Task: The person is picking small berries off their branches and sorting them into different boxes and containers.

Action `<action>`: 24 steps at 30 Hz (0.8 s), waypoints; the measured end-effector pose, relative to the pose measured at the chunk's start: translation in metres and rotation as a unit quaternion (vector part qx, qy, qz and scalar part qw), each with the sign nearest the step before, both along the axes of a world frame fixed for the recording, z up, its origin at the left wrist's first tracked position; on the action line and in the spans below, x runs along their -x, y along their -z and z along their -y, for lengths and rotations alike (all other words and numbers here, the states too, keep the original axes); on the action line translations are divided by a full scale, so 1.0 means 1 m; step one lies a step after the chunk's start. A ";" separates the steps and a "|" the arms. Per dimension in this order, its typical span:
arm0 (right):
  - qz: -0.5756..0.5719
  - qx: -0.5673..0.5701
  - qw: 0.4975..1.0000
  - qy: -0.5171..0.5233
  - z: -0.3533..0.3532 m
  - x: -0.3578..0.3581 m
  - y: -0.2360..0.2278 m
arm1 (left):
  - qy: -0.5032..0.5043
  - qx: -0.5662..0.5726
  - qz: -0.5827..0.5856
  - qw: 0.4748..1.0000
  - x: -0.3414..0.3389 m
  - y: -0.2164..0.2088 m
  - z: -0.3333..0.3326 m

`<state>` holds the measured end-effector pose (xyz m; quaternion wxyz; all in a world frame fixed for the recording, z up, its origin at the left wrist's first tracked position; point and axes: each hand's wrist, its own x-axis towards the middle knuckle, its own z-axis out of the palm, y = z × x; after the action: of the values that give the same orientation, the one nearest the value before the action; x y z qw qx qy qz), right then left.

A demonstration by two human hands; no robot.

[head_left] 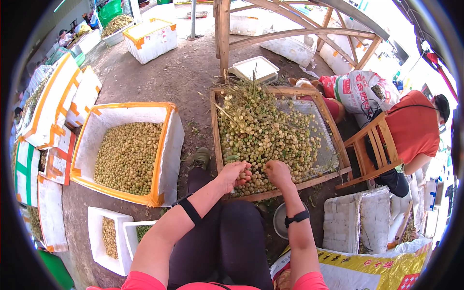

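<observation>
A wooden-framed mesh tray (333,128) bears a heap of small round fruit (270,140), both hands at its near edge.
Left of the tray stands a white foam box (173,150) with orange tape, part-filled with similar fruit; within the tray, the heap spreads beyond the fingers and into the gap between the hands, with thin stems (241,99) tangled at its far left. The left hand (234,175) has its fingers curled loosely over the fruit; the right hand (279,173), just beside it, has fingers bent and drawn together at the heap. Whether either grips a fruit, I cannot tell.
</observation>
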<state>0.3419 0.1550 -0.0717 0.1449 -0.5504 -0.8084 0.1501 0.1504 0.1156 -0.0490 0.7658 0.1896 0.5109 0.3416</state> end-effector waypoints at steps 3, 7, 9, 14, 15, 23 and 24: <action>-0.178 0.115 0.975 0.067 0.003 0.004 -0.020 | -0.006 0.003 -0.012 1.000 0.003 0.002 0.000; -0.247 0.196 0.948 -0.038 0.022 0.024 -0.057 | 0.001 0.021 0.060 0.998 -0.001 -0.007 0.001; -0.245 0.177 0.953 -0.034 0.019 0.028 -0.053 | 0.002 0.023 0.086 0.996 0.004 0.001 0.001; -0.064 0.051 0.995 0.057 0.003 0.017 -0.005 | -0.004 0.025 0.115 0.993 0.005 -0.003 -0.001; 0.016 0.019 0.999 0.030 0.006 0.021 -0.002 | -0.013 0.024 0.111 0.993 0.005 -0.005 0.000; -0.271 0.069 0.960 -0.008 0.022 0.031 -0.035 | 0.018 -0.036 0.025 0.999 0.003 0.001 0.002; -0.271 0.069 0.960 -0.007 0.025 0.032 -0.042 | 0.019 -0.036 0.025 0.999 0.003 -0.001 0.003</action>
<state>0.3096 0.1303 -0.0295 0.3189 -0.4922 -0.7304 0.3500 0.1476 0.1128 -0.0484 0.7773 0.2183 0.4752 0.3498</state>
